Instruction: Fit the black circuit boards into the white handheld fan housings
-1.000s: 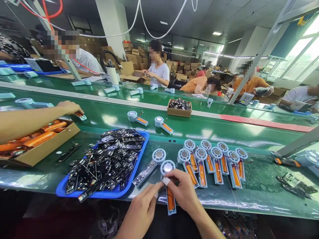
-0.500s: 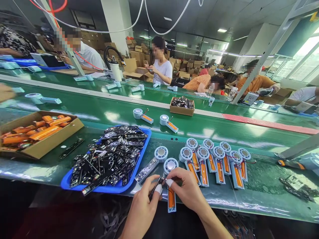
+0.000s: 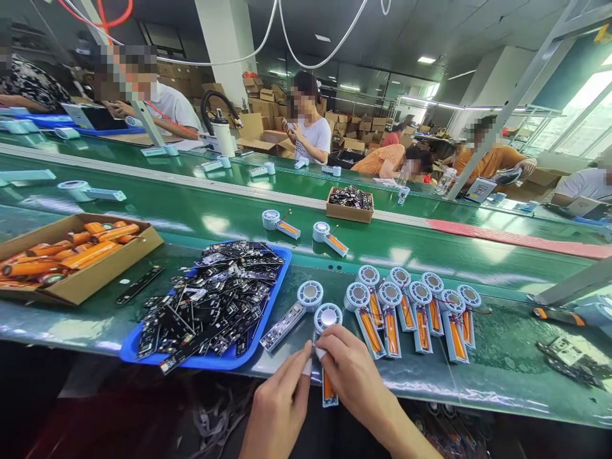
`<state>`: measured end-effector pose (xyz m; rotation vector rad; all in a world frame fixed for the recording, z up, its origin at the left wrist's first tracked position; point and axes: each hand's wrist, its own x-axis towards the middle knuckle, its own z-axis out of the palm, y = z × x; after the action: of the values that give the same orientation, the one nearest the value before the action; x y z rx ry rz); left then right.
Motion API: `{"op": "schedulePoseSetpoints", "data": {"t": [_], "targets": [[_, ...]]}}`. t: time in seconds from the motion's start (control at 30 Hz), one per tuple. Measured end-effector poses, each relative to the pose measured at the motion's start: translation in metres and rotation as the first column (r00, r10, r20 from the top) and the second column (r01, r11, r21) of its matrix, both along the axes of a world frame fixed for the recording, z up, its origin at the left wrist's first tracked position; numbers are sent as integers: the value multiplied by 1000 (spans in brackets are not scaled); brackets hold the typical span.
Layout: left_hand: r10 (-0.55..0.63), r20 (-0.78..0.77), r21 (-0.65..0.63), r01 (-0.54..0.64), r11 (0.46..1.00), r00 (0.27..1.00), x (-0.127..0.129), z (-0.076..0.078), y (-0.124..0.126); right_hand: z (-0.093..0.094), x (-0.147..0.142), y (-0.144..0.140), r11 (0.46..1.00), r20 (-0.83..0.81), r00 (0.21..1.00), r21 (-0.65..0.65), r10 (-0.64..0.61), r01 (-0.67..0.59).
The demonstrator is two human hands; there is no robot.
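Observation:
A light-blue fan shell point(image 3: 327, 319) with an orange battery in its handle lies at the near table edge. My left hand point(image 3: 282, 401) and my right hand point(image 3: 351, 373) both pinch at its handle, fingertips in white finger cots meeting just below the round head. A small dark part between the fingertips is mostly hidden. Left of it lies another shell point(image 3: 294, 315) with a circuit board fitted. A blue tray point(image 3: 272, 290) piled with black circuit boards sits further left.
Several finished shells with orange batteries point(image 3: 415, 312) lie in a row to the right. A cardboard box of orange batteries point(image 3: 76, 258) stands at left. Two shells point(image 3: 306, 233) ride the green conveyor. Other people work across the belt.
A co-worker's arm that reached over the battery box at left has gone. My fingers have closed in on the shell's handle, covering the dark strip held half a second ago.

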<state>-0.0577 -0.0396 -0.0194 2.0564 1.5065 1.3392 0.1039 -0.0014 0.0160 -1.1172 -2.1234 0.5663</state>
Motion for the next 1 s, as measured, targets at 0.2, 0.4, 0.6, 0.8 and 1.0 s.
{"op": "schedulePoseSetpoints", "data": {"t": [0.2, 0.4, 0.6, 0.8, 1.0], "targets": [[-109, 156, -212, 141, 967, 982, -15, 14, 8, 11, 8, 10, 984, -182, 983, -166, 35, -66], [-202, 109, -166, 218, 962, 973, -17, 21, 15, 14, 8, 14, 976, -232, 968, -172, 94, -136], [-115, 143, -160, 137, 978, 983, -2, 22, 8, 22, 7, 7, 973, -148, 989, -232, -20, -15], [-1, 455, -497, 255, 829, 890, -5, 20, -1, 14, 20, 0, 834, -367, 909, -550, -200, -39], [-52, 467, -571, 346, 745, 883, 13, 12, 25, 6, 22, 5, 759, -599, 766, -604, -231, -244]]}}
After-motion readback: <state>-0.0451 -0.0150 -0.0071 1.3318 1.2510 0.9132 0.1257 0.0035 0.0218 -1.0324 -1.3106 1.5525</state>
